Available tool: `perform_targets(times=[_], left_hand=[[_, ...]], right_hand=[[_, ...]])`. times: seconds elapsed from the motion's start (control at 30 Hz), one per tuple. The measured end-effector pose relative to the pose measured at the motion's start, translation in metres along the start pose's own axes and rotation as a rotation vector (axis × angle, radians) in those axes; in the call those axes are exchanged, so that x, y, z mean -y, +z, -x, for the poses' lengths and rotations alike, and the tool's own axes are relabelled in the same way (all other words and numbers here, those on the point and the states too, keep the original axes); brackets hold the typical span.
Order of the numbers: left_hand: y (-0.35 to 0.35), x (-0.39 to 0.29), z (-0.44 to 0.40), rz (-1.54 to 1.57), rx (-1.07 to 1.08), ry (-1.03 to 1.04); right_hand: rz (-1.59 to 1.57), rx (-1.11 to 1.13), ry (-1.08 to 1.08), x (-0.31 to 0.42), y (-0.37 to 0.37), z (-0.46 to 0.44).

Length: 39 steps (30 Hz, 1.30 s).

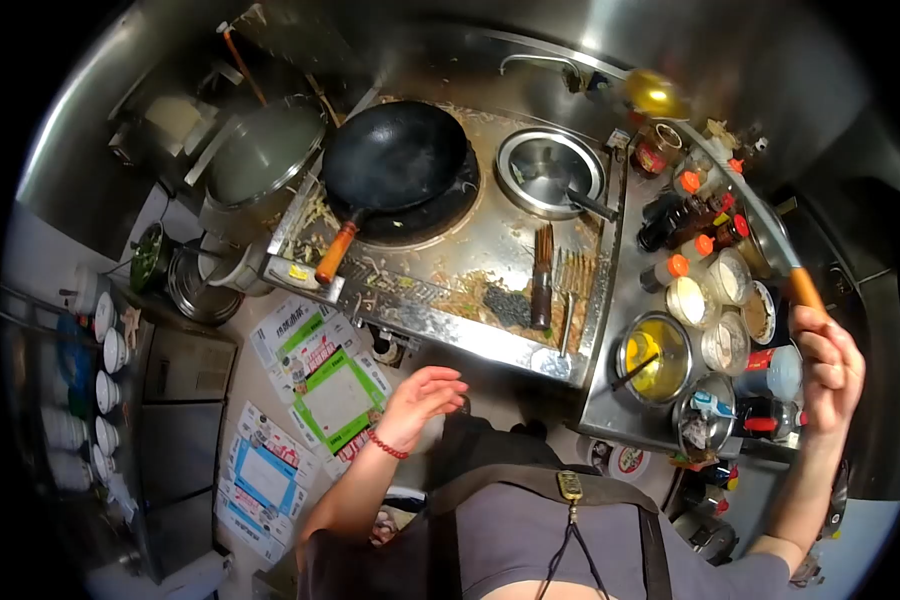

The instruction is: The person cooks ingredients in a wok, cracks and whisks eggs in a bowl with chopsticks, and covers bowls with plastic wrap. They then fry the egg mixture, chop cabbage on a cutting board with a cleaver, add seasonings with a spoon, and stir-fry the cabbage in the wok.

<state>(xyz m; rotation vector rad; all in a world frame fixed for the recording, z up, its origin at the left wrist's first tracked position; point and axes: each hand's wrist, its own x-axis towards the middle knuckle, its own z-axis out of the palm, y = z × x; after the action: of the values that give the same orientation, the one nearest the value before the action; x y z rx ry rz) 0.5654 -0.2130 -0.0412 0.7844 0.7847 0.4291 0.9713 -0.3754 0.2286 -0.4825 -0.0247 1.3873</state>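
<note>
My right hand [830, 365] is wrapped round the wooden handle of a long metal ladle [760, 212], at the right. The ladle's bowl [656, 94], holding yellow liquid, is at the upper right, over a jar with a red label [656, 150]. My left hand [432, 398], with a red bead bracelet at the wrist, hovers in front of the stove's edge, fingers slightly curled and apart, holding nothing. Beyond it, a black wok [394, 155] with a wooden handle rests on the burner, tilted, its inside dark.
On the stove [450, 275] are a metal pot [550, 172], a bamboo brush [542, 280] and a fork-like tool [570, 295]. Sauce bottles, seasoning tubs and a bowl of yellow egg-like liquid [655, 358] crowd the right counter. A large lidded pot [265, 155] stands left.
</note>
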Motion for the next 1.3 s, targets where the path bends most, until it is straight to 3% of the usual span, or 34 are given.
perform_targets(times=[0.17,0.23,0.3,0.37,0.53,0.57,0.63,0.73,0.77,0.83,0.9,0.97,1.07,1.1,1.2,1.23,1.3], left_hand=[[-0.069,-0.022,0.012,0.050,-0.192,0.120],[-0.086,-0.024,0.021,0.100,-0.228,0.125],[-0.102,-0.019,0.033,0.150,-0.304,0.145],[-0.114,-0.009,0.047,0.168,-0.330,0.163],[-0.137,0.020,0.066,0.299,-0.509,0.163],[-0.137,0.021,0.065,0.326,-0.534,0.161],[-0.136,0.021,0.057,0.323,-0.517,0.148],[-0.124,0.014,0.033,0.279,-0.416,0.081],[-0.117,0.010,0.025,0.278,-0.410,0.087],[-0.104,0.005,0.011,0.131,-0.303,0.103],[-0.098,0.003,-0.002,0.096,-0.241,0.115],[-0.089,0.004,-0.005,-0.034,-0.143,0.178],[-0.081,0.018,-0.011,-0.026,-0.145,0.101],[-0.075,0.022,-0.013,-0.030,-0.145,0.097],[-0.058,0.041,-0.021,-0.071,-0.080,-0.042],[-0.052,0.051,-0.027,-0.073,-0.083,-0.054],[-0.043,0.074,-0.039,-0.298,0.004,0.070]], right_hand=[[0.098,-0.090,0.217,-0.098,-0.024,-0.109],[0.124,0.079,0.357,-0.141,-0.041,-0.159],[0.340,0.017,0.390,-0.177,-0.063,-0.197],[0.631,-0.074,0.338,-0.210,-0.062,-0.216],[1.188,0.091,0.223,-0.229,-0.057,-0.236],[1.425,0.097,0.195,-0.223,-0.042,-0.232],[1.897,0.285,-0.256,-0.222,-0.055,-0.242],[2.190,0.234,-0.521,-0.220,-0.062,-0.250],[2.305,0.051,-0.341,-0.225,-0.061,-0.258],[2.217,0.097,-0.347,-0.226,-0.066,-0.276],[1.899,0.004,-0.149,-0.234,-0.044,-0.279],[1.712,0.034,-0.191,-0.240,-0.059,-0.286],[1.211,-0.013,0.006,-0.246,-0.077,-0.295],[1.225,-0.030,0.023,-0.245,-0.078,-0.296],[1.890,0.126,-0.492,-0.262,-0.094,-0.303],[2.107,0.044,-0.291,-0.260,-0.101,-0.302],[2.391,0.049,-0.291,-0.267,-0.116,-0.309]])
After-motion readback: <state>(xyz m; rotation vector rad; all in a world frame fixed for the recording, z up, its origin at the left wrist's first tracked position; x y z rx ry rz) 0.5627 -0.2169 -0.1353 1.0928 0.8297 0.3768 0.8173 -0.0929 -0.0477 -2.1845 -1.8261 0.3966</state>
